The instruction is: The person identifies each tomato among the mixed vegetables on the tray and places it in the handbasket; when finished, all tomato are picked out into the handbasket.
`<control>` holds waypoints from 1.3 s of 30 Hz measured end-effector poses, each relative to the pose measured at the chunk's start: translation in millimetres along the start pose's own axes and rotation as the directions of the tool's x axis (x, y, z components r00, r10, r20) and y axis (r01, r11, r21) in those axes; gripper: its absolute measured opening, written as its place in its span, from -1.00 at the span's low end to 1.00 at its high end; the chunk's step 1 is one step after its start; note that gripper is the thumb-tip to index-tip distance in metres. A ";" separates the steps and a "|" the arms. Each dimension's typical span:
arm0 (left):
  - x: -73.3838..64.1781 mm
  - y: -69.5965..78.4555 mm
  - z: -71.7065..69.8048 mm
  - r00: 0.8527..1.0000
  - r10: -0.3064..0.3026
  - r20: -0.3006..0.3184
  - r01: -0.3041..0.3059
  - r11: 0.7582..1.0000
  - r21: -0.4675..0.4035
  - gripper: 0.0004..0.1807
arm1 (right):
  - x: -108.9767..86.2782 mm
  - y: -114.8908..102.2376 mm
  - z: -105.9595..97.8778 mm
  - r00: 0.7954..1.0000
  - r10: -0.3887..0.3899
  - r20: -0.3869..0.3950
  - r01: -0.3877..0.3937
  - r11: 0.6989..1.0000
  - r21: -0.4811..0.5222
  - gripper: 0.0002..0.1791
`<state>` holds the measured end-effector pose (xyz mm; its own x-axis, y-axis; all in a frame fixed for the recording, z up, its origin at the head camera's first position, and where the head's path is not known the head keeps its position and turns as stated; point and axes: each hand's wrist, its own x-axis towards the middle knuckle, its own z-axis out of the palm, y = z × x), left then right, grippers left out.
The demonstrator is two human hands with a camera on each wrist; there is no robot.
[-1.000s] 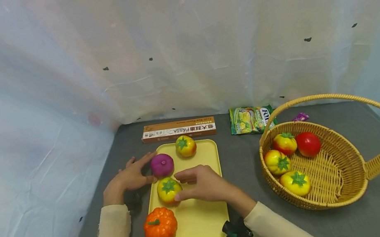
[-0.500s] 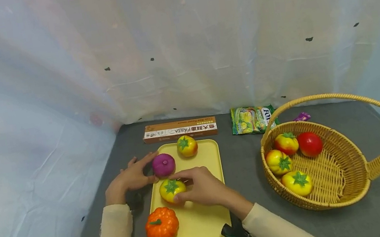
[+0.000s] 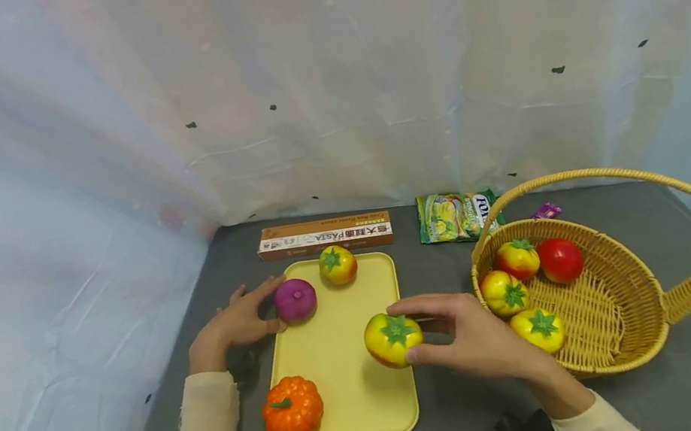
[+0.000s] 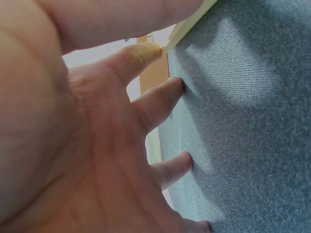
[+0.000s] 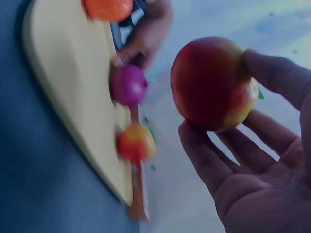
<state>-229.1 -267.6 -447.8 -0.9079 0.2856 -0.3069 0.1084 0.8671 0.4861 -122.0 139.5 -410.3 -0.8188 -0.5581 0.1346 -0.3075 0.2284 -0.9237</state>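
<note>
In the head view my right hand [image 3: 468, 332] holds a yellow-and-red toy tomato [image 3: 389, 345] with a green leafy top, raised above the right side of the yellow tray [image 3: 350, 405]. The right wrist view shows the thumb and fingertips pinching this tomato [image 5: 209, 87] by its sides. My left hand [image 3: 241, 320] lies at the tray's left edge beside a purple round vegetable [image 3: 295, 301]. Its fingers are spread, with fingertips on the grey cloth and one at the tray rim [image 4: 187, 26]. Another tomato [image 3: 337, 266] and an orange pumpkin [image 3: 293, 409] are on the tray.
A wicker basket [image 3: 631, 282] with a tall handle stands at right, holding yellow-red tomatoes [image 3: 538, 330] and a red round fruit [image 3: 561, 260]. Behind are a pasta box [image 3: 325, 236], a green snack packet [image 3: 455, 217] and a small purple wrapper [image 3: 547, 211].
My right hand has gripped the middle tomato, lifted it off the tray and carried it right toward the basket. My left hand has stayed at the tray's left edge.
</note>
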 end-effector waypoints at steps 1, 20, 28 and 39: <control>0.0 0.0 -0.1 1.000 -0.001 0.002 0.001 1.000 -0.001 0.02 | -8.9 0.0 -7.4 1.000 -0.004 -0.009 0.004 1.000 0.001 -0.41; 1.0 2.2 -0.9 0.999 -0.027 0.019 0.027 1.000 0.002 0.02 | -154.7 18.5 -124.5 0.952 0.171 -0.254 -0.261 0.887 -0.382 -0.36; -0.1 4.4 -2.1 1.000 -0.016 0.015 0.015 1.000 0.004 0.02 | -173.7 19.7 -143.0 0.910 0.258 -0.324 -0.402 0.735 -0.546 -0.35; -1.4 1.4 -0.2 1.000 0.003 0.012 -0.003 1.000 -0.008 0.01 | -164.2 23.7 -141.7 0.898 0.330 -0.290 -0.439 0.698 -0.566 -0.33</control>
<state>-227.8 -266.9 -446.5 -0.9027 0.2927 -0.3152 0.1077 0.8633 0.4931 -63.6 349.5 -403.5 -0.9776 -0.1948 -0.0799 -0.1296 0.8559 -0.5007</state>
